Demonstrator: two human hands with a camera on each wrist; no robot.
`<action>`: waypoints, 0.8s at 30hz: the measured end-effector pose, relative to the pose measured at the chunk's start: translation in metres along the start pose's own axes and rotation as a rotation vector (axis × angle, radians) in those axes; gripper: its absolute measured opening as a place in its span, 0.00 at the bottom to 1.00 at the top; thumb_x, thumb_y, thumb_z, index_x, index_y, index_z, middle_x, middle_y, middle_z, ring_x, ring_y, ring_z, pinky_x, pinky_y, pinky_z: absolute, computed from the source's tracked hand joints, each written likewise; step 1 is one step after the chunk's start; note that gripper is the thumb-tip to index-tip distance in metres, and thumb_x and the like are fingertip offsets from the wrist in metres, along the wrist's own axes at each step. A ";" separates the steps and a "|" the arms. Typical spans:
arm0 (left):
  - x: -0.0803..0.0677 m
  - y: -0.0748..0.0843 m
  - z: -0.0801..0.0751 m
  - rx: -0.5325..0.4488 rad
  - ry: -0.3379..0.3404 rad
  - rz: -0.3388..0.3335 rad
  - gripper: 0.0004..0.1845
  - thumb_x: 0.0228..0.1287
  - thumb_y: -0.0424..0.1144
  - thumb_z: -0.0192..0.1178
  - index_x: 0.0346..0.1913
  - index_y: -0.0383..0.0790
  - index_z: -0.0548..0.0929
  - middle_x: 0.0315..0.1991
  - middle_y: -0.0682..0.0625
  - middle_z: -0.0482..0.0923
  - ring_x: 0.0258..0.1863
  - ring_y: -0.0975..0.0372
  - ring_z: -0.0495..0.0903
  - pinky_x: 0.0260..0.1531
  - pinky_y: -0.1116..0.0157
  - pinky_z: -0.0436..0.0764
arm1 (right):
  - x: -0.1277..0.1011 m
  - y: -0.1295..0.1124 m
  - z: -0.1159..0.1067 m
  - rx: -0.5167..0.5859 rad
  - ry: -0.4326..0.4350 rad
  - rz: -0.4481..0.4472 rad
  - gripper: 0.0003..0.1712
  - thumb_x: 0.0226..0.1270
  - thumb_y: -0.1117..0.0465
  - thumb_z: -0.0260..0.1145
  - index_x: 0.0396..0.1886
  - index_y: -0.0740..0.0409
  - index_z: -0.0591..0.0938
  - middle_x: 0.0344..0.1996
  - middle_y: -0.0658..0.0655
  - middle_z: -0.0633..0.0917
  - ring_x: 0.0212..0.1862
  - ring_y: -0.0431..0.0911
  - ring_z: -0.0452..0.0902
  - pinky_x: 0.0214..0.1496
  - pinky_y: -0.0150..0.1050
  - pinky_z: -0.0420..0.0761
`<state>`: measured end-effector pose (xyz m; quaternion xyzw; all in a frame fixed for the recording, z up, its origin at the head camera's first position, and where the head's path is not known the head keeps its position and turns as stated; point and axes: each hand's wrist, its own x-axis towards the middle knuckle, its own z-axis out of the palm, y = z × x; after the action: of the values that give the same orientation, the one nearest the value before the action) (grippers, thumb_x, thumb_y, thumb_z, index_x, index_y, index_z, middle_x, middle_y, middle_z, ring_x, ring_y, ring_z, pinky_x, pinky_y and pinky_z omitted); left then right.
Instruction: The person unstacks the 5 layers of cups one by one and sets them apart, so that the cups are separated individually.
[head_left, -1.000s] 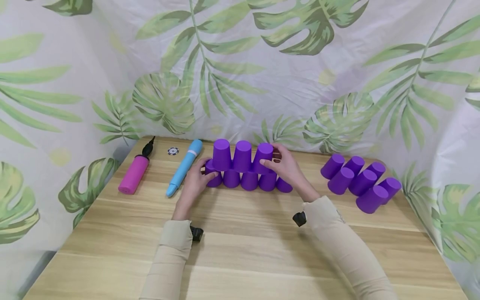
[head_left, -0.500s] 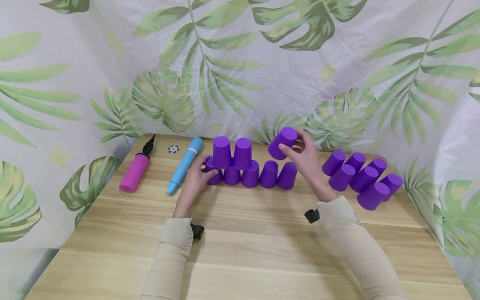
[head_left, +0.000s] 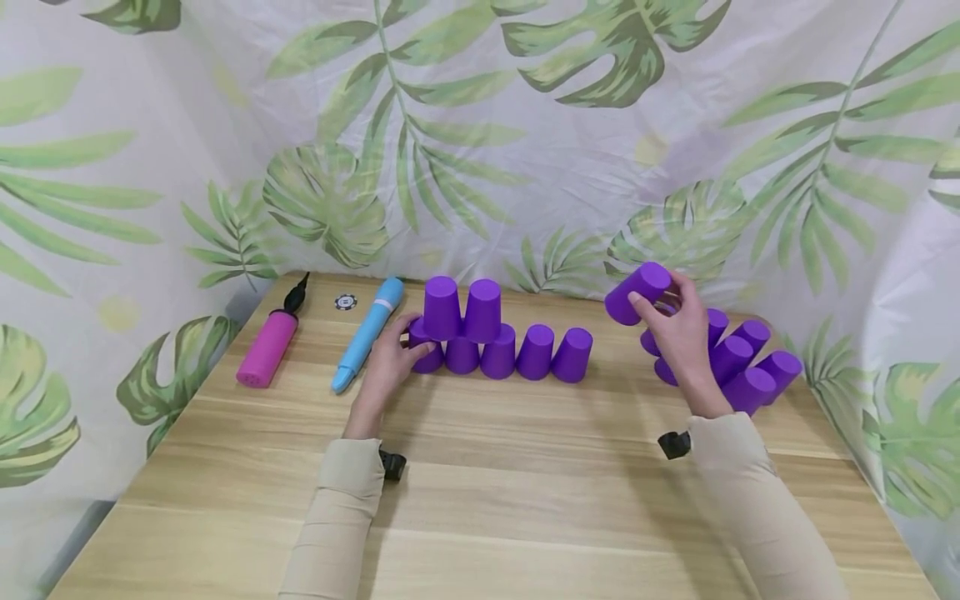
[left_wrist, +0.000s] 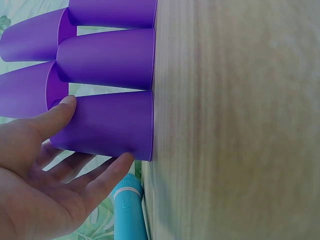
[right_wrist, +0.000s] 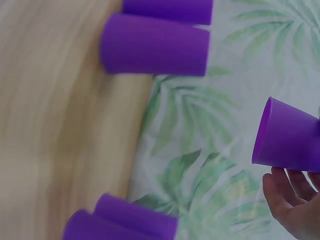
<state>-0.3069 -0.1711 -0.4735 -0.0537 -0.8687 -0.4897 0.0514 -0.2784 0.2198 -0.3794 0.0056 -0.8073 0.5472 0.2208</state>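
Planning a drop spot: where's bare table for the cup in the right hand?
Bare table: the near half and the gap between the cup row and the right cluster. Crowded: far edge, with the blue tube and pink pump.

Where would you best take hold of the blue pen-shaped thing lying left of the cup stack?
Probably around its middle, from above. The blue pen-shaped thing lies flat on the table, long and slim, so thumb and fingers could pinch across its narrow width. Both its long sides look free: the pink pump lies apart on one side, and the left hand at the cups is close by on the other.
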 end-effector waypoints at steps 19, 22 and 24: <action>0.000 -0.003 0.001 0.003 -0.007 -0.005 0.30 0.64 0.34 0.63 0.67 0.34 0.68 0.61 0.36 0.71 0.62 0.47 0.70 0.60 0.50 0.74 | -0.030 0.066 -0.035 -0.174 0.075 0.194 0.39 0.60 0.50 0.70 0.66 0.61 0.67 0.57 0.61 0.76 0.58 0.53 0.73 0.63 0.45 0.73; 0.001 -0.001 0.001 0.007 -0.004 -0.017 0.30 0.64 0.34 0.63 0.68 0.35 0.67 0.62 0.35 0.71 0.62 0.46 0.70 0.61 0.50 0.74 | -0.040 0.067 -0.045 -0.196 0.070 0.224 0.40 0.61 0.48 0.69 0.67 0.61 0.66 0.57 0.61 0.76 0.58 0.52 0.72 0.63 0.45 0.73; 0.002 0.000 0.001 0.008 -0.006 -0.017 0.31 0.64 0.34 0.63 0.68 0.34 0.67 0.62 0.35 0.70 0.62 0.46 0.69 0.61 0.50 0.73 | -0.045 0.069 -0.052 -0.225 0.052 0.234 0.41 0.61 0.48 0.69 0.67 0.62 0.65 0.58 0.63 0.75 0.59 0.54 0.71 0.64 0.47 0.72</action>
<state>-0.3087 -0.1701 -0.4743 -0.0475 -0.8713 -0.4864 0.0448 -0.2367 0.2824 -0.4406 -0.1273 -0.8528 0.4751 0.1755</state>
